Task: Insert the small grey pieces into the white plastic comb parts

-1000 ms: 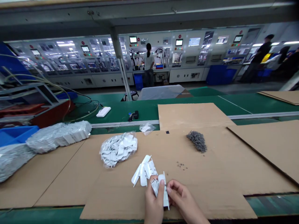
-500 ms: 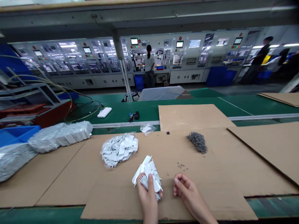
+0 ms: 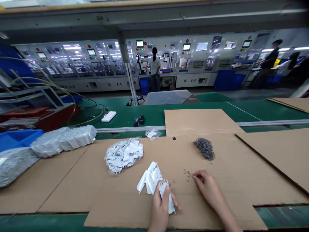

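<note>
My left hand (image 3: 161, 206) is closed round a white plastic part (image 3: 167, 196) with a ribbed end, held just above the cardboard sheet (image 3: 120, 196). To its upper left lies a small loose pile of similar white parts (image 3: 149, 177). My right hand (image 3: 208, 187) reaches forward over the cardboard, its fingertips pinched together at a few tiny dark pieces (image 3: 186, 173) scattered there. Further back sits a heap of small dark grey pieces (image 3: 204, 148). A clear bag of white parts (image 3: 123, 154) lies left of centre.
Long silvery bags of parts (image 3: 63, 140) and a blue bin (image 3: 14, 138) lie at the left. More cardboard sheets (image 3: 277, 151) cover the green belt at right. A white device (image 3: 108, 116) and black clip (image 3: 139, 120) rest behind. People stand at machines far back.
My right hand left the white part and reached forward right to the scattered dark pieces. My left hand swung to the loose pile and came back, still holding a white part.
</note>
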Tool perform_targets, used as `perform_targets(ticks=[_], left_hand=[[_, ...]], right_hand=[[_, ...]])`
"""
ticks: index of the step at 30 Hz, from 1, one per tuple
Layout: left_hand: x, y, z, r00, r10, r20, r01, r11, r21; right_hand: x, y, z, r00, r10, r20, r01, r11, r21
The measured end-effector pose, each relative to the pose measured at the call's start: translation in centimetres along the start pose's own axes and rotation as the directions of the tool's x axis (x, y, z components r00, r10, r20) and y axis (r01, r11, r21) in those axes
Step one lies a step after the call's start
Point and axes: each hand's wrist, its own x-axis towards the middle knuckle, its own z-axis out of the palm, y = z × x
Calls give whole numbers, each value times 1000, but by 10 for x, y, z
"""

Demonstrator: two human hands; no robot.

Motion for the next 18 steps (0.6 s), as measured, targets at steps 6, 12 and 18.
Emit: perform_targets(ticks=[6,12,18], left_hand=[[3,5,-6,999,-29,19,27,995,95],[3,13,-9,969,242,-46,-202,890,409],[3,16,-10,967,255,-24,-216,863,456]], right_hand=[[-14,-1,-3,973,205,105,-230,896,379],[-38,-23,15,928,141,345,-366,517,774],[-44,-33,29,927,99,363,-371,403,837]])
